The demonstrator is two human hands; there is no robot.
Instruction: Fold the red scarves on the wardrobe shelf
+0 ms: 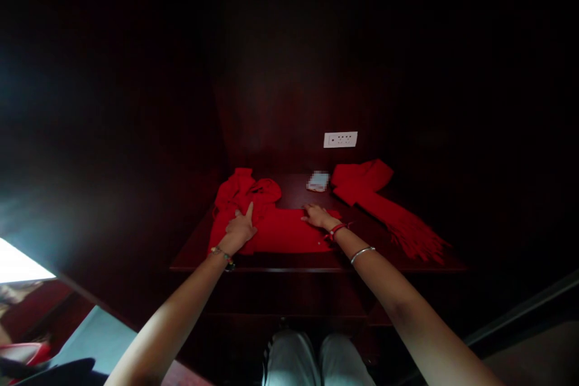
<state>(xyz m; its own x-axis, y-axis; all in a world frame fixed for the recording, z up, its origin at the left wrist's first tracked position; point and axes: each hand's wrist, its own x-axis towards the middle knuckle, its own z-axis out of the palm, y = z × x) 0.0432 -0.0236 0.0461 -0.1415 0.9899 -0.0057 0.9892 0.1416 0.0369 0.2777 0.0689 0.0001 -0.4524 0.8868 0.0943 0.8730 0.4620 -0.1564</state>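
Observation:
A red knit-like cloth item [289, 232] lies on the dark wooden shelf, spread flat toward its right end and bunched up at the left; its exact kind is unclear. My left hand [241, 230] rests over the bunched part, with the thumb and fingers spread. On the flat part's right end lies my right hand [318, 216], fingers stretched out. Neither hand visibly grips the cloth. To the right of my right hand, a separate red scarf [375, 196] is folded at the back, and its fringed end reaches the shelf's front edge.
A small pale, pixelated object [318, 181] lies behind my right hand. On the back panel is a white power socket [341, 139]. Dark side panels enclose the shelf [294, 194]. My knees [296, 362] are below its front edge; a pale blue surface [93, 338] stands at lower left.

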